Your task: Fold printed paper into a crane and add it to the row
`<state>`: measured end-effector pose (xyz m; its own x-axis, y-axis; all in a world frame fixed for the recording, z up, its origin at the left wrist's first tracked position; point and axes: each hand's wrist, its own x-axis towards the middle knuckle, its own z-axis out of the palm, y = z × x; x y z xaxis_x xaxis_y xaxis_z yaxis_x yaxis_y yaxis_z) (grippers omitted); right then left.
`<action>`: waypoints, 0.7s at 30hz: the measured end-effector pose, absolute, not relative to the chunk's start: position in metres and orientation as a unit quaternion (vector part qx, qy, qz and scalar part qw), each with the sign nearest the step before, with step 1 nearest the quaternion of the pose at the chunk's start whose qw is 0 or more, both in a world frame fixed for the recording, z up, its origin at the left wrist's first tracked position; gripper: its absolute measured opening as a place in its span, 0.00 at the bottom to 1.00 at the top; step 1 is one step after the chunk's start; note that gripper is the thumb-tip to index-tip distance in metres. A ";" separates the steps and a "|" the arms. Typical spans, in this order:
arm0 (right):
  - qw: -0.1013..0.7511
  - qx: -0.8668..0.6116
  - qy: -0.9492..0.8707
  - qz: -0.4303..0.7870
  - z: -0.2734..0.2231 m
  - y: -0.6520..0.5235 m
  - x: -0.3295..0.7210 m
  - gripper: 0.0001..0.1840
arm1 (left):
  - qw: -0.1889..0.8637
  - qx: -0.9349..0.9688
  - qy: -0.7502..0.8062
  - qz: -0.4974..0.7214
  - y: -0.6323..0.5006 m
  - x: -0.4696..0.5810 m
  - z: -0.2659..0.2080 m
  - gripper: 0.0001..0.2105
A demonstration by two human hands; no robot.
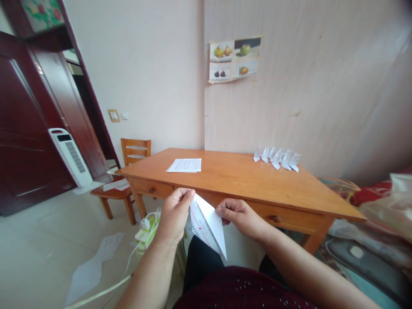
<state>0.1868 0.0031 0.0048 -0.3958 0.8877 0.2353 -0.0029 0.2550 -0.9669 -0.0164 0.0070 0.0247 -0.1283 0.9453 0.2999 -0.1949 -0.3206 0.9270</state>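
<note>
Between my hands, above my lap, is a folded sheet of paper, white with a red line, a red star and some print. My left hand pinches its upper left corner between thumb and fingers. At the paper's right edge, the thumb and fingers of my right hand are closed on it. The sheet is creased into a long pointed shape, its tip hanging down toward my leg. Part of its left edge is hidden behind my left hand.
A wooden table stands ahead, bearing a stack of printed sheets and several folded paper pieces. Left are a wooden chair, a white heater-like appliance, a power strip with cables and papers on the floor. Bags lie right.
</note>
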 end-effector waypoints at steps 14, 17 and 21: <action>0.386 -0.340 -0.546 0.661 -0.008 -0.021 0.182 0.21 | 0.449 0.433 0.361 0.693 0.011 -0.004 0.027 0.14; 0.393 -0.348 -0.539 0.659 -0.007 -0.021 0.184 0.22 | 0.447 0.423 0.363 0.699 0.015 -0.002 0.024 0.14; 0.392 -0.352 -0.559 0.640 -0.004 -0.022 0.185 0.24 | 0.431 0.428 0.366 0.705 0.020 -0.002 0.021 0.13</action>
<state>0.1847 -0.0221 -0.0039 -0.4447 0.8956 -0.0109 -0.1091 -0.0663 -0.9918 -0.0017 0.0200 0.0206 -0.2630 0.9207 0.2882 -0.2945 -0.3611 0.8848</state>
